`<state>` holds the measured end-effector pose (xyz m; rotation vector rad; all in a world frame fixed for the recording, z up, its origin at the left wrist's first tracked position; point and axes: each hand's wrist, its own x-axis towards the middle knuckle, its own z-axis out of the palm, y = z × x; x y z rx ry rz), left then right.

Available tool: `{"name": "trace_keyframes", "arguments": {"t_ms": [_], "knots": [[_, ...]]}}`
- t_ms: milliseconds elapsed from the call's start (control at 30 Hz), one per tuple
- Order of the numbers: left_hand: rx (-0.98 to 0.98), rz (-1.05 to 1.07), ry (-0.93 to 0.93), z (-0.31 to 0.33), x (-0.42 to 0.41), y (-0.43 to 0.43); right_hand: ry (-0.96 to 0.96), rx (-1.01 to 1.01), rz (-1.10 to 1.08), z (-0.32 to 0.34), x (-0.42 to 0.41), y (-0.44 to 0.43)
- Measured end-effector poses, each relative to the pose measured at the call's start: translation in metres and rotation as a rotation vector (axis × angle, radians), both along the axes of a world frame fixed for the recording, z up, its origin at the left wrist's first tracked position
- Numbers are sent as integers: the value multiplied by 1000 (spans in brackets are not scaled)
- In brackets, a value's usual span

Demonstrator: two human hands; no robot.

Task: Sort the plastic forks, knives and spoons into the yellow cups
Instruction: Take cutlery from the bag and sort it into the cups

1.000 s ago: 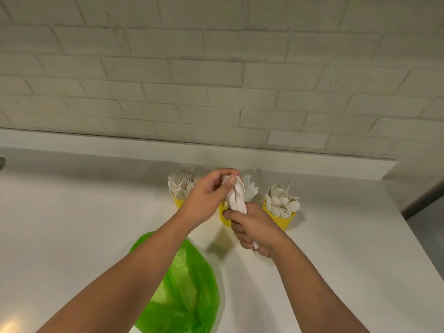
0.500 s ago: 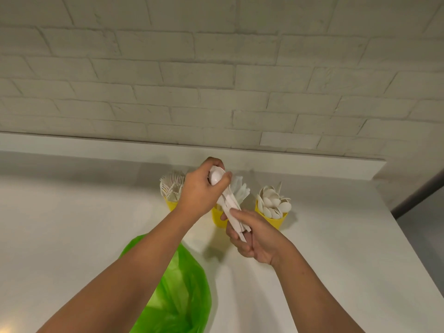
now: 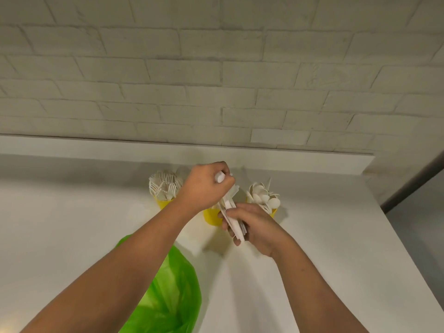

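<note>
- Three yellow cups are standing in a far row: the left cup [image 3: 163, 203] is holding forks [image 3: 164, 186], the middle cup [image 3: 211, 216] is sitting behind your hands, and the right cup [image 3: 274, 211] is holding spoons [image 3: 263, 197].
- Your right hand [image 3: 254, 227] is gripping a bundle of white cutlery [image 3: 234, 221] just in front of the middle cup.
- Your left hand [image 3: 204, 186] is curling round the top of one white piece [image 3: 219, 176] rising from that bundle; I cannot tell its kind.
- One green bag [image 3: 173, 292] is lying near you.
- The counter [image 3: 60, 236] is stretching wide to the left and dropping away at its edge right of the spoons.

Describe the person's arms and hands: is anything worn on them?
Nothing worn shows. The left hand and right hand are bare: no gloves, rings or watch visible. The left forearm and right forearm are bare too, with no sleeve in the frame.
</note>
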<state>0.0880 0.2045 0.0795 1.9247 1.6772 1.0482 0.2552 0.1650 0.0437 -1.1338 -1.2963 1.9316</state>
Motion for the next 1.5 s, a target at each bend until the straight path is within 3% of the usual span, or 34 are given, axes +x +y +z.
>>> {"name": "trace_keyframes", "arguments": {"t_ms": [133, 300, 400, 533, 633, 733, 800, 933, 1100, 1300, 1500], "knots": [[47, -272, 60, 21, 19, 2, -162, 188, 97, 16, 6, 9], [162, -548, 171, 53, 40, 10, -9, 145, 400, 43, 33, 29], [223, -614, 233, 67, 55, 14, -42, 180, 423, 54, 51, 43], [308, -554, 228, 70, 64, 27, -256, 383, 212, 62, 66, 64], [325, -354, 13, 61, 73, 29, -313, 516, 62, 61, 78, 77], [258, -78, -179, 31, 79, 31, -253, 584, -211, 54, 89, 82], [180, -58, -139, 3, 75, 29, -176, 530, -411, 47, 97, 83], [8, -222, 216, -46, 71, 10, -159, 460, -619, 28, 107, 87], [58, -221, 535, -74, 76, 3, -220, 429, -636, 8, 107, 91], [77, -217, 532, -73, 74, 3, -358, 412, -427, -6, 107, 100], [45, -178, 511, -75, 79, -2, -605, 442, -465, -16, 87, 106]]}}
